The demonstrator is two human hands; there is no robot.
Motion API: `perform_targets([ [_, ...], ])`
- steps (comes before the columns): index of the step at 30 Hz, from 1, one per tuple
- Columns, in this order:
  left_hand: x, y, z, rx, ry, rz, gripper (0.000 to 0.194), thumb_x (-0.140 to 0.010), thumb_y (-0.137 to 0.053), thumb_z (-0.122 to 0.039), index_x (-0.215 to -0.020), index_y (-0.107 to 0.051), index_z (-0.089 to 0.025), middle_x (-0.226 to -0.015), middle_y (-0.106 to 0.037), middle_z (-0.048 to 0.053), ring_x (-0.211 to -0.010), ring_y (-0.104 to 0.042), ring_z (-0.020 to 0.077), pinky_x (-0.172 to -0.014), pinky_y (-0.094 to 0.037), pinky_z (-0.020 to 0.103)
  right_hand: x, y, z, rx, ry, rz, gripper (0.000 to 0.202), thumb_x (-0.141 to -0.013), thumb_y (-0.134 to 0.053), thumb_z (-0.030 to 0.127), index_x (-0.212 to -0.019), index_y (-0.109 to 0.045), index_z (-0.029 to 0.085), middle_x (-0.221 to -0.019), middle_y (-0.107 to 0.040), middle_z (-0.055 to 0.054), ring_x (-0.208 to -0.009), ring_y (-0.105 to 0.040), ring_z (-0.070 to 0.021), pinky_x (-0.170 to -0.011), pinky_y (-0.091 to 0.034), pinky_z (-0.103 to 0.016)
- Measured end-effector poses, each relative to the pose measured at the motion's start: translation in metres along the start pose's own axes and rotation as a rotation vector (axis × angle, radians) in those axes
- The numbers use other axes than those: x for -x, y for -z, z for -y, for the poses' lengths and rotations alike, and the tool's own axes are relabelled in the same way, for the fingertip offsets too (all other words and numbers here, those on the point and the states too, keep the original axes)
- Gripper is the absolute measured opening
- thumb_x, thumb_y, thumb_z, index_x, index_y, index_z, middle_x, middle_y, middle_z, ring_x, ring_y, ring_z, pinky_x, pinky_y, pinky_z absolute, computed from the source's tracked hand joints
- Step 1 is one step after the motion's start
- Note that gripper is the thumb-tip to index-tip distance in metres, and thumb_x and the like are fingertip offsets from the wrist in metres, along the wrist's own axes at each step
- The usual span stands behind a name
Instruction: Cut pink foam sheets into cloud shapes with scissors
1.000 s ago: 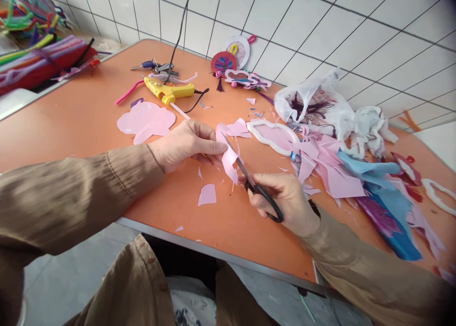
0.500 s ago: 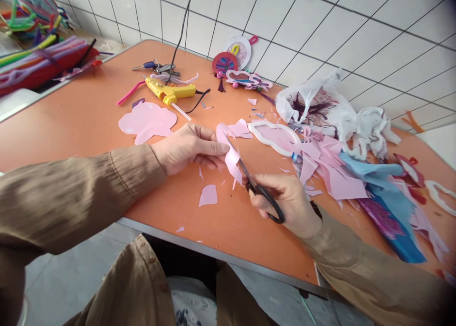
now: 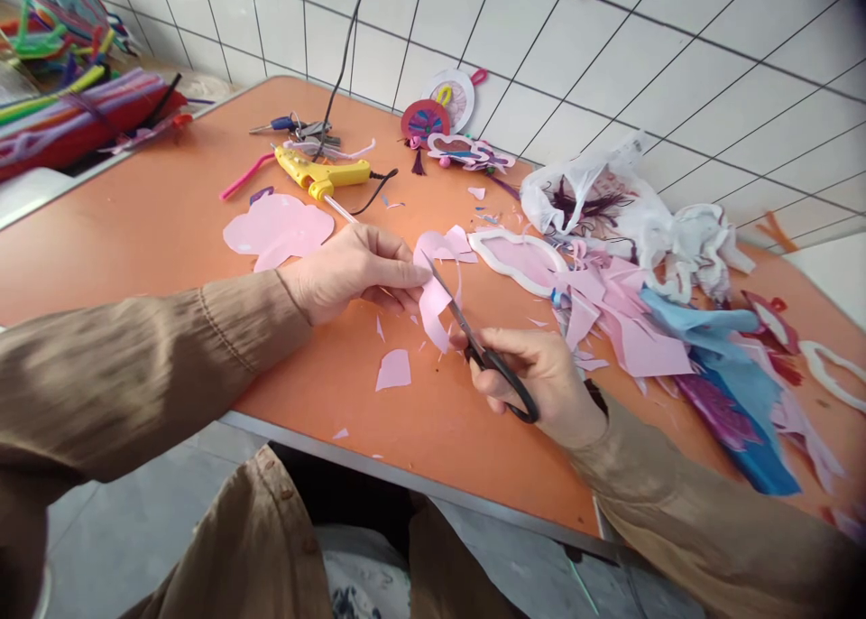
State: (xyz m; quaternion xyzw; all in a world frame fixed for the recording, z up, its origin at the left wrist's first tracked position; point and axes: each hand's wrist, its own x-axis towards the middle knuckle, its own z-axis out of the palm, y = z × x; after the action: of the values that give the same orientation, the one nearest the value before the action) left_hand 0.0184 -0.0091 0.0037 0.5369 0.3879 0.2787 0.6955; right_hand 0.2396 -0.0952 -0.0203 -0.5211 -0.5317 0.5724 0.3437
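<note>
My left hand [image 3: 362,272] pinches a curved pink piece [image 3: 433,301] between thumb and fingers, above the orange table [image 3: 325,371]. Black-handled scissors [image 3: 502,371] are gripped in my right hand [image 3: 541,380], their blades pointing up and left across the pink piece. A thin pink strip curls off its right side. Below the hands a small pink scrap [image 3: 394,369] lies flat. Left of my left hand rests a pink cloud-like shape [image 3: 277,228].
Behind my left hand lie a yellow glue gun [image 3: 321,170] and keys [image 3: 315,133]. To the right are a white-edged pink shape [image 3: 518,260], pink scraps [image 3: 626,326], blue material [image 3: 734,366] and a white plastic bag [image 3: 609,195]. Round ornaments [image 3: 426,121] lean near the tiled wall.
The pink piece has turned in my left hand, and its lower part hangs differently. A thin curled strip now stands out at its right. Both hands keep nearly the same place.
</note>
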Motion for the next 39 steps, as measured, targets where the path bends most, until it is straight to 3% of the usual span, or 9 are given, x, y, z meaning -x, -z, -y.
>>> perform_targets([
  [5, -0.001, 0.002, 0.005, 0.049, -0.015, 0.045, 0.021, -0.069, -0.089, -0.022, -0.063, -0.072, -0.013, -0.063, -0.074, 0.003, -0.056, -0.067, 0.0097, -0.058, -0.055, 0.019, 0.0, 0.002, -0.003, -0.002, 0.004, 0.003, 0.027, -0.058, -0.087, 0.031, -0.076, -0.072, 0.017, -0.048, -0.051, 0.006, -0.035, -0.044, -0.0077, -0.036, -0.036, -0.02],
  [10, -0.003, 0.005, 0.01, 0.068, -0.019, 0.101, 0.019, -0.069, -0.09, -0.023, -0.069, -0.074, -0.012, -0.068, -0.075, 0.004, -0.058, -0.067, 0.0102, -0.059, -0.054, 0.019, 0.001, 0.001, -0.001, -0.011, -0.014, -0.006, 0.031, -0.057, -0.088, 0.032, -0.079, -0.073, 0.017, -0.05, -0.052, 0.006, -0.036, -0.043, -0.0077, -0.037, -0.035, -0.02],
  [26, -0.003, 0.003, 0.013, 0.138, -0.017, 0.101, 0.022, -0.066, -0.094, -0.024, -0.071, -0.077, -0.011, -0.067, -0.075, 0.005, -0.056, -0.066, 0.0089, -0.056, -0.055, 0.018, 0.001, 0.002, 0.0, 0.067, 0.067, 0.045, 0.028, -0.067, -0.086, 0.038, -0.075, -0.069, 0.017, -0.048, -0.05, 0.006, -0.037, -0.04, -0.008, -0.038, -0.034, -0.022],
  [39, -0.004, 0.005, 0.007, 0.098, -0.03, 0.07, 0.024, -0.066, -0.094, -0.025, -0.065, -0.074, -0.012, -0.065, -0.075, 0.004, -0.054, -0.065, 0.0088, -0.057, -0.055, 0.019, 0.001, 0.0, -0.003, 0.05, 0.054, 0.021, 0.026, -0.064, -0.086, 0.033, -0.077, -0.07, 0.018, -0.051, -0.051, 0.007, -0.037, -0.042, -0.0083, -0.038, -0.036, -0.024],
])
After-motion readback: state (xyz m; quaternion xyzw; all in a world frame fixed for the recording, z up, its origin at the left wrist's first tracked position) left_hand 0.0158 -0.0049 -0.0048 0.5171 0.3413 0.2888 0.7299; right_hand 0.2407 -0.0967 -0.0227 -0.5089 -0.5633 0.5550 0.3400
